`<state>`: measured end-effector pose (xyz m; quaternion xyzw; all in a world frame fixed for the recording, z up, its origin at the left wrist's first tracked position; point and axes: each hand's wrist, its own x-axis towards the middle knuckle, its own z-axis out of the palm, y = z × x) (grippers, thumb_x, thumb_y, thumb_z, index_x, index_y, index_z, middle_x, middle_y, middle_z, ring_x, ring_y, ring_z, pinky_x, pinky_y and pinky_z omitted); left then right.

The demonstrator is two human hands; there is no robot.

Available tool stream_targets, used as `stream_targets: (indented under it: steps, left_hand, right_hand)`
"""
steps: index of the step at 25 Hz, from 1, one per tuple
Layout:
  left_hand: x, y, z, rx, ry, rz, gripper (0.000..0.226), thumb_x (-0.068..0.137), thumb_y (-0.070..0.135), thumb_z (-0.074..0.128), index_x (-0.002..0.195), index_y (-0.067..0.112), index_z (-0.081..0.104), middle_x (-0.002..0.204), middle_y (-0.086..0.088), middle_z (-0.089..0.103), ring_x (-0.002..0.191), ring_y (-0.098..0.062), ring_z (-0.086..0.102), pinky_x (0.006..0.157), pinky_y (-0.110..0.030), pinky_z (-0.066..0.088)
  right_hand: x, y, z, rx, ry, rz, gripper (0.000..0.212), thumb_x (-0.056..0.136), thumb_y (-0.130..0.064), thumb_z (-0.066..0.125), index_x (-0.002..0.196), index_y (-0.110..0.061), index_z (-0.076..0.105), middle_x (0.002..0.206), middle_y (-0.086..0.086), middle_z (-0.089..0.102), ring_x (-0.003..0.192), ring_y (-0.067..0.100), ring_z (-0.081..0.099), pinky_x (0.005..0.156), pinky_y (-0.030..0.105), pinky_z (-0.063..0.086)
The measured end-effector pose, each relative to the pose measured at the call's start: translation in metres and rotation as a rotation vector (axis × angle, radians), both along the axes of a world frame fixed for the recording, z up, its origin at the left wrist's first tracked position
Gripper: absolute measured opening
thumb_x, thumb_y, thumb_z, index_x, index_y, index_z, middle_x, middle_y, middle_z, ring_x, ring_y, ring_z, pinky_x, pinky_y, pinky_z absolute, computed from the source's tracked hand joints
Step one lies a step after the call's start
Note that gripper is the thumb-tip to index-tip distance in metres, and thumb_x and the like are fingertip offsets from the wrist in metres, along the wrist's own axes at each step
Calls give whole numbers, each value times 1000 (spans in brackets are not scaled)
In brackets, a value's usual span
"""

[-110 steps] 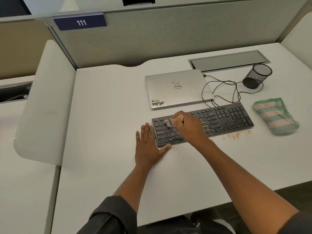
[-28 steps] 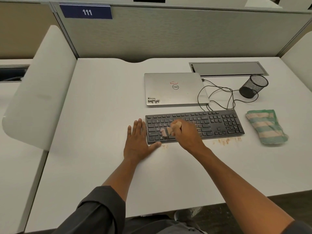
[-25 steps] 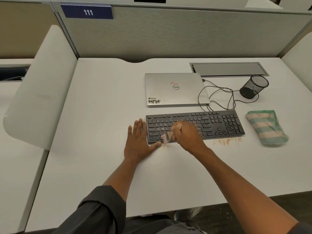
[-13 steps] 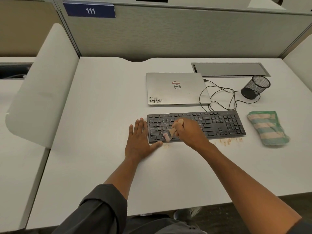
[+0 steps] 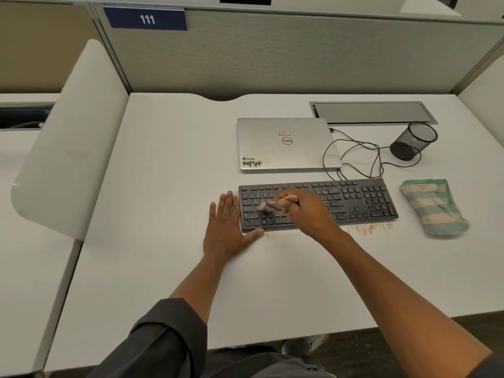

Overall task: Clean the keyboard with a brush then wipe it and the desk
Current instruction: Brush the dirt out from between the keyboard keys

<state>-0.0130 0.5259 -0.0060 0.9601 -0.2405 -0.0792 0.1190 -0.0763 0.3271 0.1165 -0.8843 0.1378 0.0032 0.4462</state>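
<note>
My right hand [image 5: 305, 211] had its fingers clenched around the brush [image 5: 275, 204], bristles down on the left keys of the keyboard [image 5: 362, 203]. My left hand [image 5: 225, 227] lay flat, fingers released, on the tabletop [image 5: 169, 186] against the keyboard's left end. The striped cloth [image 5: 433, 207] sat to its right.

My right grip [image 5: 302, 211] hides the middle keys of the keyboard [image 5: 362, 203]; the brush [image 5: 268, 206] head is a blur.

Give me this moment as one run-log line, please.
stage: brushing | right hand: grips brush on keyboard | left hand: flat, steadying keyboard | cloth: untouched
</note>
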Motion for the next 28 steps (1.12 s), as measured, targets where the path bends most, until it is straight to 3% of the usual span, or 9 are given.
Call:
stream_targets:
  steps: [4,9,14,18,22,25,28]
  left_hand:
    - [0,0,0,0,0,0,119,81,91,24,162,8,-2,170,-9,-8,155,-20,-17,126,-45,-9]
    - [-1,0,0,8,0,-1,118,81,92,23,161,9,-5,170,-9,-10,155,-20,-18,126,-45,-10]
    - [0,0,0,-6,0,-2,119,81,91,24,162,8,-4,170,-9,-9,156,-21,-16,126,-45,-10]
    - [0,0,0,-17,-6,1,118,82,91,27,162,9,-2,170,-9,-8,156,-20,-16,126,-45,-10]
    - [0,0,0,-3,0,-2,119,82,91,25,162,9,-3,170,-8,-11,155,-19,-19,126,-44,-11]
    - [0,0,0,-15,2,-4,120,80,92,24,162,9,-3,170,-8,-11,155,-19,-19,126,-44,-12]
    - [0,0,0,-16,4,-4,120,80,92,24,162,9,-3,170,-9,-9,155,-19,-17,126,-44,-11]
  right_hand:
    - [8,2,-1,83,33,-65,15,96,-16,60,97,-22,74,72,2,70,56,2,58,57,25,50]
    - [3,9,-4,104,-15,-87,12,94,-28,64,99,-25,74,79,-8,72,66,8,67,59,27,57]
    - [-8,27,-18,4,-78,-57,11,92,-27,67,98,-24,75,82,-23,66,73,-13,60,63,6,41]
    - [-23,34,-41,-110,-212,-110,29,92,-29,64,118,-18,71,103,-5,75,86,6,68,78,28,55]
    - [-20,37,-52,-257,-182,-25,45,96,-38,51,137,-22,57,114,0,71,97,22,62,91,32,45]
    - [-21,34,-61,-439,-155,70,42,98,-24,54,140,-23,53,110,3,71,96,28,56,89,41,47]
    - [-27,17,-62,-571,-133,78,50,92,-1,52,139,-17,55,108,7,70,91,31,54,70,44,51]
